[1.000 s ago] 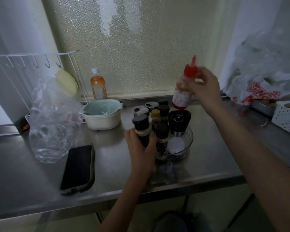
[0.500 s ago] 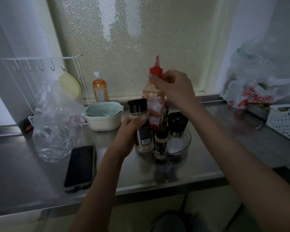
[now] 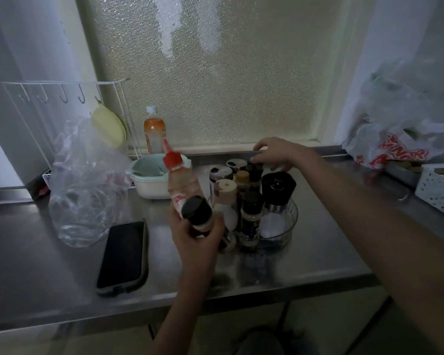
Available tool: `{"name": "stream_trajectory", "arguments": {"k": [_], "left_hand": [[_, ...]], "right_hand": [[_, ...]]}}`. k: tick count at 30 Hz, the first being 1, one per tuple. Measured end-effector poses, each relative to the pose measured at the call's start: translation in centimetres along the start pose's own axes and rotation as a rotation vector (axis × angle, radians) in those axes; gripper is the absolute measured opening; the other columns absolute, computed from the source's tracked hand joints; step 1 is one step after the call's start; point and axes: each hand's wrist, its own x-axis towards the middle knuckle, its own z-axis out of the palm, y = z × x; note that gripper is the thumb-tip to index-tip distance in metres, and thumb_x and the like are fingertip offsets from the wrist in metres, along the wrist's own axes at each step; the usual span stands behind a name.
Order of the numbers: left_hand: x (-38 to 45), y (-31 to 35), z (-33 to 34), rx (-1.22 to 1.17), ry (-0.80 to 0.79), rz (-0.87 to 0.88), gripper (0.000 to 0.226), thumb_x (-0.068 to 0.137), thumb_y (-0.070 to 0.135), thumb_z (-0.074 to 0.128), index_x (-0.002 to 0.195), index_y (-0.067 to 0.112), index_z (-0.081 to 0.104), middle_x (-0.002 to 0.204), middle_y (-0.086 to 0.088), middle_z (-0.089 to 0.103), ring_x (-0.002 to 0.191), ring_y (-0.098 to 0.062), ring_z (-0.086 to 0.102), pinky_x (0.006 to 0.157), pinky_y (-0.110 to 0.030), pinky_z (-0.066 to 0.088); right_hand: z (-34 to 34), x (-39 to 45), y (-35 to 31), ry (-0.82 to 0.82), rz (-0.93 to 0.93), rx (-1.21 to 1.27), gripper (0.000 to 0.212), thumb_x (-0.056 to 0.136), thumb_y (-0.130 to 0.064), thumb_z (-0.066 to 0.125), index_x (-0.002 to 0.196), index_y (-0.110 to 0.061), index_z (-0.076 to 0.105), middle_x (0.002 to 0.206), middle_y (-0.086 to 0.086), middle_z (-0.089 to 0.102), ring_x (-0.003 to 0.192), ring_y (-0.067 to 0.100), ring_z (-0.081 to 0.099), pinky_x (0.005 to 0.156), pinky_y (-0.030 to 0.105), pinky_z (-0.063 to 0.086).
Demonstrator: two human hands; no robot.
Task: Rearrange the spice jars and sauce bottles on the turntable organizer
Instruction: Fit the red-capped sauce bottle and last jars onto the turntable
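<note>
My left fingers (image 3: 210, 234) hold a red-capped sauce bottle (image 3: 181, 185) and black-lidded spice jar (image 3: 199, 216); my right fingers (image 3: 260, 158) spread loosely over the back jars (image 3: 254, 172).

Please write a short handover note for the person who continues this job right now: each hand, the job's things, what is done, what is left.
Left hand: grips two things at once, the red-capped sauce bottle and a black-lidded spice jar, both lifted beside the turntable.
Right hand: reaches over the jars at the back of the turntable; whether it grips one cannot be told.
On the turntable: the black grinder, a beige-capped bottle and several small jars.
Done: two items lifted off.
Left: set both back in new places.
</note>
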Motion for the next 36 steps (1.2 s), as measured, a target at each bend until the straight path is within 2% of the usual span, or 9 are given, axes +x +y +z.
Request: {"name": "stream_trajectory", "arguments": {"k": [5, 7, 13, 20, 22, 27, 30, 33, 36], "left_hand": [[-0.2, -2.1, 0.0, 0.163, -0.081, 0.145, 0.03, 0.068, 0.033, 0.074, 0.094, 0.042, 0.061, 0.125, -0.015, 0.046, 0.105, -0.025, 0.058, 0.079, -0.044, 0.056], [-0.2, -2.6, 0.0, 0.193, -0.102, 0.141, 0.025, 0.068, 0.033, 0.074, 0.091, 0.028, 0.066, 0.129, -0.011, 0.045, 0.107, -0.019, 0.058, 0.079, -0.047, 0.055], [-0.3, -2.9, 0.0, 0.229, -0.119, 0.152, 0.033, 0.068, 0.041, 0.075, 0.099, 0.038, 0.063, 0.137, 0.005, 0.039, 0.115, -0.009, 0.054, 0.08, -0.043, 0.057], [0.0, -3.3, -0.1, 0.226, -0.124, 0.113, 0.033, 0.07, 0.04, 0.075, 0.101, 0.037, 0.065, 0.137, 0.005, 0.04, 0.112, -0.017, 0.057, 0.083, -0.046, 0.056], [0.0, -3.5, 0.0, 0.236, -0.129, 0.121, 0.034, 0.07, 0.041, 0.074, 0.101, 0.043, 0.062, 0.137, 0.012, 0.039, 0.114, -0.014, 0.056, 0.086, -0.044, 0.054], [-0.1, -3.8, 0.1, 0.28, -0.157, 0.123, 0.035, 0.07, 0.043, 0.074, 0.102, 0.029, 0.067, 0.136, 0.029, 0.031, 0.116, -0.006, 0.052, 0.089, -0.038, 0.053], [0.0, -3.9, 0.1, 0.311, -0.153, 0.098, 0.037, 0.071, 0.047, 0.072, 0.102, 0.027, 0.068, 0.132, 0.037, 0.029, 0.113, -0.001, 0.051, 0.092, -0.028, 0.051], [-0.1, -3.9, 0.1, 0.33, -0.153, 0.036, 0.039, 0.07, 0.051, 0.07, 0.101, 0.027, 0.069, 0.127, 0.035, 0.031, 0.11, -0.002, 0.051, 0.092, -0.018, 0.046], [-0.1, -3.8, 0.1, 0.304, -0.152, -0.005, 0.045, 0.068, 0.05, 0.069, 0.104, 0.023, 0.069, 0.125, 0.024, 0.036, 0.107, 0.005, 0.049, 0.087, -0.005, 0.04]], "right_hand": [[0.9, 1.6, -1.3, -0.143, 0.055, -0.134, 0.039, 0.092, -0.029, 0.049, 0.126, -0.011, 0.052, 0.129, 0.011, 0.052, 0.075, 0.022, 0.06, 0.043, 0.023, 0.043], [1.3, 2.2, -1.1, -0.117, 0.055, -0.106, 0.036, 0.093, -0.027, 0.049, 0.122, -0.006, 0.053, 0.125, 0.014, 0.055, 0.083, 0.026, 0.062, 0.056, 0.031, 0.052], [1.1, 3.0, 0.3, -0.103, 0.149, 0.053, 0.043, 0.085, -0.029, 0.065, 0.112, 0.003, 0.059, 0.114, 0.022, 0.062, 0.102, 0.035, 0.063, 0.091, 0.045, 0.052], [-0.2, 2.8, 1.8, 0.057, 0.083, 0.052, 0.029, 0.077, -0.021, 0.068, 0.094, 0.003, 0.068, 0.09, 0.021, 0.067, 0.076, 0.03, 0.069, 0.068, 0.038, 0.059], [-0.8, 2.3, 2.0, -0.047, 0.058, 0.014, 0.023, 0.076, -0.023, 0.069, 0.09, -0.005, 0.07, 0.086, 0.015, 0.067, 0.068, 0.023, 0.065, 0.057, 0.027, 0.055], [-0.4, -0.1, 2.9, -0.33, 0.046, 0.082, 0.034, 0.079, -0.042, 0.069, 0.1, -0.015, 0.068, 0.099, 0.006, 0.07, 0.091, 0.022, 0.068, 0.082, 0.036, 0.055], [0.5, -2.1, 3.3, -0.231, -0.025, 0.17, 0.031, 0.085, -0.043, 0.062, 0.101, -0.017, 0.068, 0.101, 0.006, 0.07, 0.093, 0.021, 0.067, 0.084, 0.039, 0.055], [1.2, -4.6, 3.0, 0.032, -0.164, 0.245, 0.031, 0.091, -0.043, 0.051, 0.099, -0.02, 0.069, 0.101, -0.001, 0.07, 0.096, 0.011, 0.063, 0.076, 0.021, 0.047], [2.0, -7.5, 3.2, 0.177, -0.222, 0.349, 0.042, 0.082, -0.065, 0.046, 0.099, -0.031, 0.063, 0.097, -0.01, 0.069, 0.091, 0.004, 0.062, 0.071, 0.021, 0.042]]}}
